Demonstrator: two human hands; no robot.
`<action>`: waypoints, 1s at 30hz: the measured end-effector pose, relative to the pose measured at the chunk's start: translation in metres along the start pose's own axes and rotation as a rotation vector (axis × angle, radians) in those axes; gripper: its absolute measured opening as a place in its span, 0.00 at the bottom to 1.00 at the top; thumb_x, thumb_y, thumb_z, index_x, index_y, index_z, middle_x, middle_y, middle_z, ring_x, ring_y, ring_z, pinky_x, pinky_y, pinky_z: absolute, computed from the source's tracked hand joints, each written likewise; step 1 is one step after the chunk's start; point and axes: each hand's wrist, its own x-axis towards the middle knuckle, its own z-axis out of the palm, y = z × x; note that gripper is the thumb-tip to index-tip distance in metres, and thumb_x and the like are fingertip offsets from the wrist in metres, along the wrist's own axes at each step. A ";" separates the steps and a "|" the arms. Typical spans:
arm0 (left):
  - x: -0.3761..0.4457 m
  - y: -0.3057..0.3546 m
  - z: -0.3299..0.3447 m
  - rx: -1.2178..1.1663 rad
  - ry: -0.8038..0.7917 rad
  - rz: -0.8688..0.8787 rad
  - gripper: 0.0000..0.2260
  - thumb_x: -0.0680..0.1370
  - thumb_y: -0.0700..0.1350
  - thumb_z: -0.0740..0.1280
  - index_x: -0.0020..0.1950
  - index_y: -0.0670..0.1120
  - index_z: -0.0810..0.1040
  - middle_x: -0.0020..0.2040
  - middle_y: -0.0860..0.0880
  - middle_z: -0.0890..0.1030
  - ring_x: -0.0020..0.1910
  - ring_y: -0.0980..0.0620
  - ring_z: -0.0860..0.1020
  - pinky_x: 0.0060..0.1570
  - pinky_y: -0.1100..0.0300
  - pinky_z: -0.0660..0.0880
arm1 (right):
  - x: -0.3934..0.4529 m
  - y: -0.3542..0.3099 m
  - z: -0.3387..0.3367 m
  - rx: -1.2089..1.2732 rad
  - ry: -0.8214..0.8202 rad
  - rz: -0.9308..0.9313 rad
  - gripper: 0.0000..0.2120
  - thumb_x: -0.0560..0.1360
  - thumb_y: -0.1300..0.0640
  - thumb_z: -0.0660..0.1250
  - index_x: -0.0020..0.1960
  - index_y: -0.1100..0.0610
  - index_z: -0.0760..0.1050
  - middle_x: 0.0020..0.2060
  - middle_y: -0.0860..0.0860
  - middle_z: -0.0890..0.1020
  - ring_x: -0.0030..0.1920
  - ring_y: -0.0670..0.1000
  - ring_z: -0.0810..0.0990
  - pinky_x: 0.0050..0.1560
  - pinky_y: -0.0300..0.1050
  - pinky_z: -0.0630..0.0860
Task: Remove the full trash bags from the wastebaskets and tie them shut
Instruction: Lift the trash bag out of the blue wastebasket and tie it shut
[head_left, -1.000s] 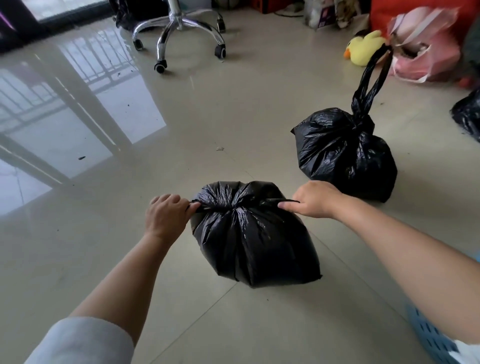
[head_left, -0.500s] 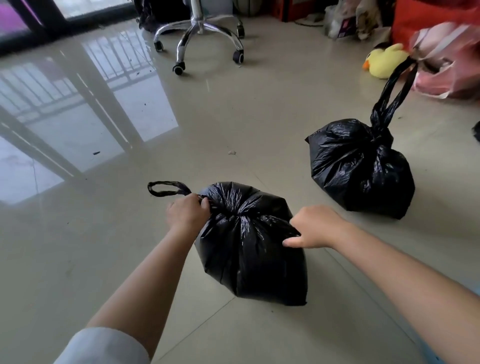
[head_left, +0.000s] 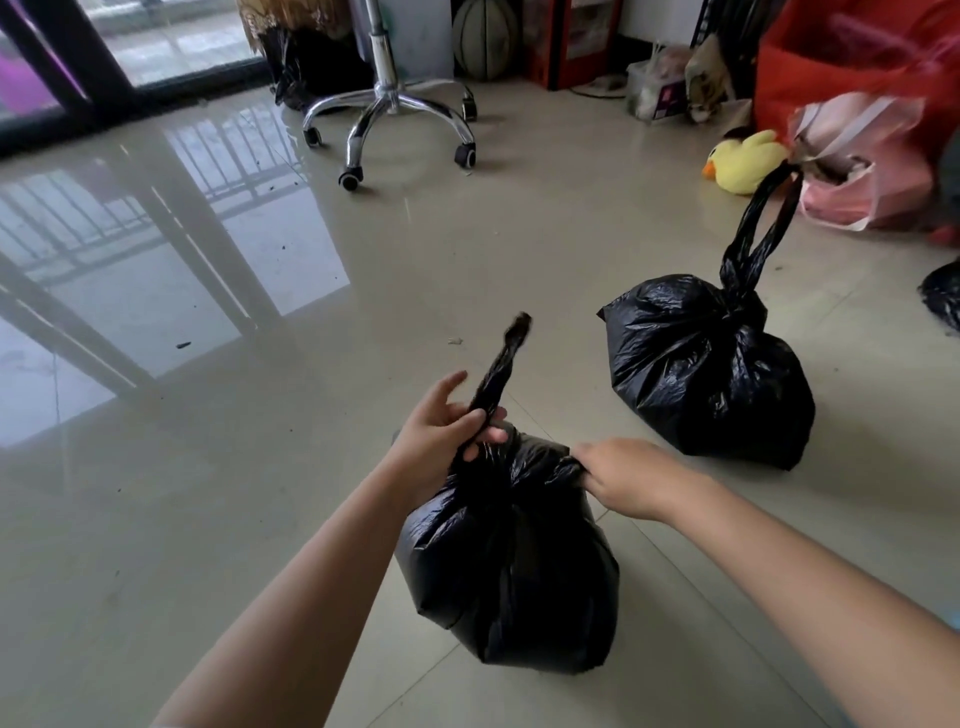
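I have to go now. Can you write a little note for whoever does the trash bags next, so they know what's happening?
Left hand: gripping one twisted black handle strip, pulled up.
Right hand: pinching the other side of the near bag's gathered top.
Near bag: on the floor, out of its basket, knot not finished.
Far bag: on the floor to the right, already tied, loops standing up.
Left to do: finish knotting the near bag.

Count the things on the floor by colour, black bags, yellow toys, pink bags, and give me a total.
Black trash bags: 3, near bag held by both hands, tied bag, one cut off at the right edge
Yellow duck toy: 1
Pink bag: 1
Total: 5
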 end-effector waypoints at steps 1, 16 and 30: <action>0.000 -0.001 0.002 0.035 -0.010 -0.067 0.10 0.80 0.30 0.53 0.52 0.42 0.70 0.31 0.46 0.81 0.21 0.61 0.78 0.19 0.72 0.67 | 0.000 0.000 0.000 0.005 -0.008 0.003 0.13 0.79 0.56 0.52 0.56 0.61 0.70 0.56 0.59 0.78 0.56 0.59 0.77 0.44 0.46 0.66; -0.001 -0.013 0.021 1.258 -0.177 -0.093 0.17 0.77 0.49 0.62 0.63 0.43 0.73 0.58 0.43 0.79 0.59 0.45 0.75 0.48 0.60 0.67 | -0.008 0.037 -0.044 0.171 -0.095 0.045 0.10 0.76 0.56 0.61 0.37 0.57 0.76 0.29 0.47 0.72 0.38 0.52 0.75 0.39 0.43 0.70; -0.006 -0.013 0.039 1.533 0.030 -0.034 0.19 0.79 0.53 0.56 0.46 0.41 0.80 0.44 0.44 0.80 0.49 0.41 0.78 0.43 0.57 0.72 | -0.008 0.047 -0.049 1.690 0.172 0.023 0.11 0.79 0.62 0.52 0.43 0.55 0.71 0.25 0.50 0.83 0.26 0.46 0.81 0.27 0.35 0.75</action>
